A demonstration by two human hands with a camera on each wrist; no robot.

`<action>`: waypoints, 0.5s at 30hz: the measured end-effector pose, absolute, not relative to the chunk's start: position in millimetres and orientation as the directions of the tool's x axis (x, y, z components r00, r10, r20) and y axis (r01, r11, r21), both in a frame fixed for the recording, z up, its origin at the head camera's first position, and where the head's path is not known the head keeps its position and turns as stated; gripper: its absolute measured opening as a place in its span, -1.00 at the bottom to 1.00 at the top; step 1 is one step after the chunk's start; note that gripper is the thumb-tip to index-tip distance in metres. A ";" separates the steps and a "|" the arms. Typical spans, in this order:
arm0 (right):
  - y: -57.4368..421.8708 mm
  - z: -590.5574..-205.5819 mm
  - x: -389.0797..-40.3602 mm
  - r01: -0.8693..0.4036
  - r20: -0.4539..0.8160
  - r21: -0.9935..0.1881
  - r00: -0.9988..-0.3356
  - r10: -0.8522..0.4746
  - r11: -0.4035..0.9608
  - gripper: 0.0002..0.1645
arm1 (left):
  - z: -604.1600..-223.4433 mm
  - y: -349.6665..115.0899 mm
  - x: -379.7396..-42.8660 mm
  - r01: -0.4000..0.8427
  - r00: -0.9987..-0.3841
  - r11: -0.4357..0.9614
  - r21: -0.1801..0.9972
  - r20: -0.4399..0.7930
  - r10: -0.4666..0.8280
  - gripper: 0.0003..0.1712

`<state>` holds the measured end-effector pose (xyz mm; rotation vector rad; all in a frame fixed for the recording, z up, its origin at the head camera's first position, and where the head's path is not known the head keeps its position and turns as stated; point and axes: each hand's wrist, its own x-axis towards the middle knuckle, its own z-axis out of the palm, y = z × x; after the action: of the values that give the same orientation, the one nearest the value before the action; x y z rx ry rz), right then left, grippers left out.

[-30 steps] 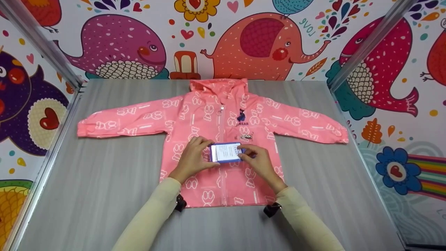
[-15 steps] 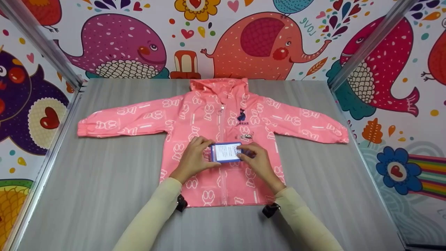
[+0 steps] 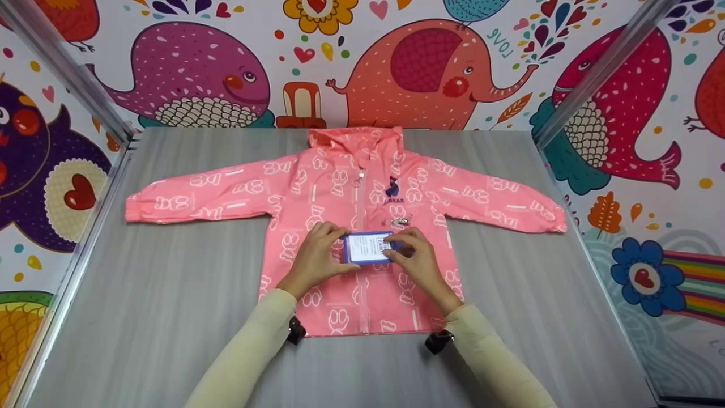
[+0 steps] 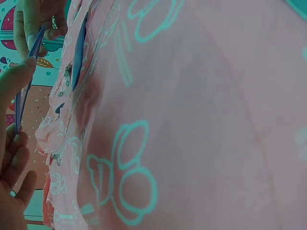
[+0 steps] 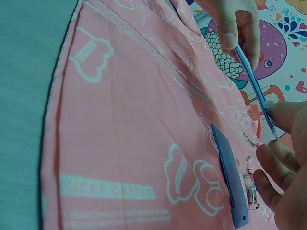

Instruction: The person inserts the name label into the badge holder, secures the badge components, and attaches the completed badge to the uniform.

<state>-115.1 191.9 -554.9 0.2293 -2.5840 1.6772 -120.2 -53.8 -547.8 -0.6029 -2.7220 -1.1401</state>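
Note:
My left hand (image 3: 317, 255) grips the left end of a blue-framed badge holder (image 3: 346, 249), thumb below and fingers above. A white printed card (image 3: 367, 248) lies in the frame. At the holder's right end, my right hand (image 3: 422, 258) pinches the card's edge between thumb and fingers. Both wrist views show the holder edge-on, raised above the pink jacket (image 3: 328, 306). A separate flat blue plastic piece (image 5: 230, 177) lies on the jacket under the hands; in the head view the right hand mostly covers it. Just beyond it rests a small metal clip (image 3: 401, 221).
The jacket lies face up, sleeves spread, on a grey wood-grain table (image 3: 170, 283). Its zipper pull (image 3: 361, 177) sits near the collar. Cartoon-printed panels (image 3: 306, 56) and metal posts (image 3: 600, 68) bound the table at the back and sides.
The holder has shifted slightly right, and the card sits a little farther left inside its frame. Both hands keep their hold. The jacket and clip have not moved.

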 end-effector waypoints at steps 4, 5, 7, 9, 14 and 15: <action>189.8 -554.1 -114.9 -0.137 0.114 -0.907 -0.990 -0.080 0.399 -0.69 | -547.0 -53.3 -120.7 0.404 -0.914 0.634 0.660 0.262 0.310 -0.15; 188.9 -552.8 -114.5 -0.132 0.111 -0.905 -0.991 -0.077 0.404 -0.69 | -547.0 -53.3 -120.8 0.405 -0.914 0.633 0.660 0.263 0.310 -0.15; 186.7 -546.7 -112.6 -0.134 0.110 -0.903 -0.991 -0.082 0.409 -0.68 | -546.9 -53.1 -120.9 0.405 -0.914 0.632 0.661 0.263 0.310 -0.15; 184.8 -538.2 -110.0 -0.145 0.114 -0.896 -0.989 -0.097 0.419 -0.68 | -546.9 -53.0 -121.0 0.406 -0.913 0.629 0.663 0.263 0.312 -0.15; 182.0 -521.0 -103.7 -0.184 0.146 -0.894 -0.982 -0.123 0.409 -0.70 | -547.4 -52.7 -120.5 0.406 -0.913 0.628 0.664 0.265 0.309 -0.16; 182.5 -523.7 -104.8 -0.184 0.146 -0.893 -0.982 -0.123 0.411 -0.70 | -547.4 -52.6 -120.3 0.404 -0.914 0.629 0.664 0.265 0.307 -0.16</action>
<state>-104.8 182.5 -523.7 0.2818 -2.5898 1.6506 -120.3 -52.6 -547.4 -0.5967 -2.7204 -1.1556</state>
